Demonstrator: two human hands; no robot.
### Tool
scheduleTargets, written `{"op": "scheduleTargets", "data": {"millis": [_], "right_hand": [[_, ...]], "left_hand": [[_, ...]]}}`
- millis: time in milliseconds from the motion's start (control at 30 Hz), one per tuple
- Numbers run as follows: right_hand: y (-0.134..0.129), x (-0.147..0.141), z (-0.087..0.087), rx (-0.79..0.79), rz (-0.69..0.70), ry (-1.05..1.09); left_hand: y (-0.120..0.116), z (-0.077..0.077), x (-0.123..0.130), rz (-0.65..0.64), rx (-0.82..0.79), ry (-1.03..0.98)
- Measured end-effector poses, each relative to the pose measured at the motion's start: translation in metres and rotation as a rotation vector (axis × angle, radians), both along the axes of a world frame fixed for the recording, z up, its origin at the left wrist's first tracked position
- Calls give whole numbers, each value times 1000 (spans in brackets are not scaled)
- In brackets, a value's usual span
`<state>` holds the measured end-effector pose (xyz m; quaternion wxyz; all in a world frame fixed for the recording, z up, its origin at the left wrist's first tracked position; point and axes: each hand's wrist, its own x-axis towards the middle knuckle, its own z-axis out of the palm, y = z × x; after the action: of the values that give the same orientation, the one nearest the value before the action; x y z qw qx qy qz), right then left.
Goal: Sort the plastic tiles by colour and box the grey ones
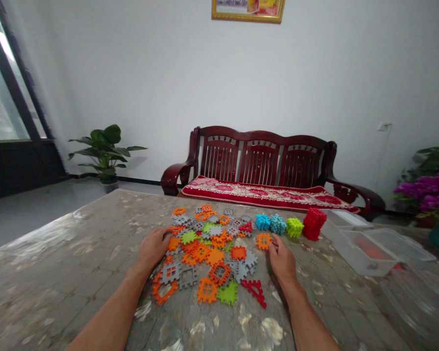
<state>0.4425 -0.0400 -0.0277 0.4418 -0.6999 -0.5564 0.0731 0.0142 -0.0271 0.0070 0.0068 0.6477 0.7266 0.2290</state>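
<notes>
Take the middle of the loose pile as your dial's centre. Nearest you, at five and six o'clock, the red triangular piece (254, 291), green piece (227, 293) and orange square (207, 290) fringe it; keep your forearms wide of their toothed edges. Patterned tabletop lies between them and the near side of the table (80, 253), giving your wrists room for low moves.

Your left hand (154, 249) sits at nine o'clock, fingers curled at the pile's edge; whether they grip anything, you cannot tell from here. At three, your right hand (282, 259) pinches the orange window piece (264, 241) by its right side. Hold it lightly between the teeth, level, so its edges stay readable and don't snag.

Farther off, toward two o'clock, stand the blue stack (262, 222), teal stack (278, 224), lime stack (294, 227) and tall red stack (314, 224). They sit close together, so approach from above; a sideways sweep could topple them. The clear container (362, 253) limits your rightward reach at three. Beyond the far table edge, at one, is the wooden bench (259, 161).
</notes>
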Motion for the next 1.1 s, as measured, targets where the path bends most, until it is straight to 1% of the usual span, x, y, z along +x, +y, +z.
{"op": "scheduleTargets", "data": {"millis": [100, 167, 333, 500, 567, 700, 900, 1000, 1100], "right_hand": [[-3, 1, 4, 3, -66, -122], [-5, 0, 6, -2, -80, -178], [-11, -5, 15, -55, -45, -294], [-15, -12, 23, -199, -47, -409], [-15, -12, 24, -228, -20, -446], [-13, -11, 21, -211, 32, -458], [-8, -10, 14, -166, -26, -446], [-8, -11, 16, -142, -47, -431], [-10, -12, 19, -170, -42, -427]], "left_hand": [[-1, 1, 1, -2, -5, 5], [-1, 2, 0, -6, -15, 11], [0, 0, 0, -5, -21, 10], [1, -4, -1, -6, 5, 7], [2, -5, -2, -14, 11, 6], [4, -8, -4, -19, 11, 2], [4, -7, -3, -4, 4, -4], [4, -7, -3, -8, 3, 4], [4, -7, -3, -17, -2, 1]]}}
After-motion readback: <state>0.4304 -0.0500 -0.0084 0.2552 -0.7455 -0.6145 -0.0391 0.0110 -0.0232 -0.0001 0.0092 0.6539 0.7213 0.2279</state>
